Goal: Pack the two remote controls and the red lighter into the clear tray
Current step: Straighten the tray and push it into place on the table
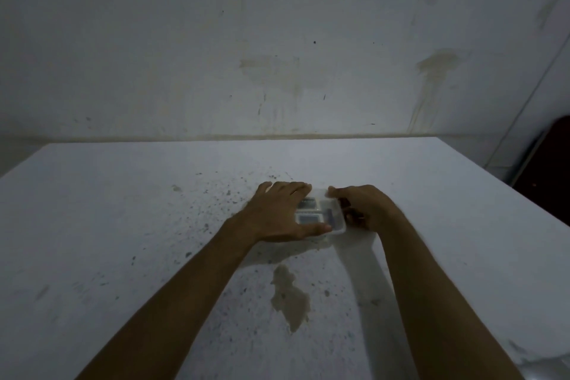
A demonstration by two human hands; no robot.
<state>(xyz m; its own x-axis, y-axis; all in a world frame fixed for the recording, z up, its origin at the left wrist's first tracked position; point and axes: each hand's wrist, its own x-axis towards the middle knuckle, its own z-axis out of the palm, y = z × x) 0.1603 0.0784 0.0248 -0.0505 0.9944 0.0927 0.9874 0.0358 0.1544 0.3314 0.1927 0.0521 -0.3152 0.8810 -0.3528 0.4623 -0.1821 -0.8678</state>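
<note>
The clear tray lies on the white table's middle. Through its plastic show two dark remote controls, one behind the other. My left hand is spread over the tray's left half, with the thumb along its near rim and the fingers on its far rim. My right hand is curled against the tray's right end, and its fingertips touch the far right corner. A small dark reddish thing, seemingly the red lighter, shows inside that curled hand and is mostly hidden.
The white table is speckled with dark spots and has a tan stain near me. A stained wall runs along the table's far edge. A dark object stands off the table at far right.
</note>
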